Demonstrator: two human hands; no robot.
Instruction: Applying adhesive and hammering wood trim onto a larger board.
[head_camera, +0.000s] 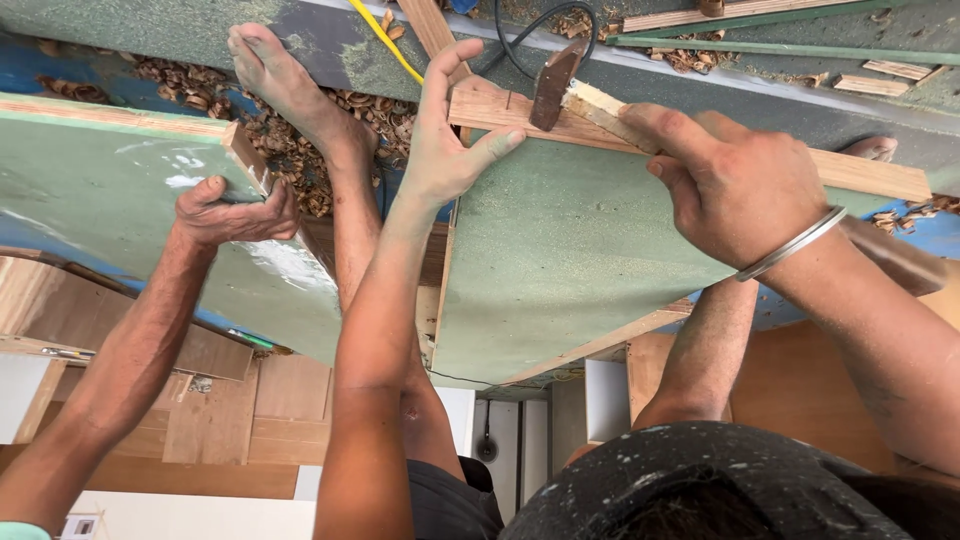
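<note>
Head view: at the left, another person's hand (232, 212) grips the wood-edged corner of a green panel (120, 200), fingers curled over its edge; just right of it a bare foot (272, 70) rests among wood shavings (290, 160) on the floor. Past it, the left hand (445, 135) lies flat with fingers spread wide apart, the palm on the left end of a wooden strip (860, 172) that runs along the far edge of a second green panel (570, 250). The right hand (735, 185), with a metal bangle (792, 245) at the wrist, has its fingers clamped on the pale handle of a hammer (555, 85); the hammer's dark head touches the strip just beside the left thumb.
</note>
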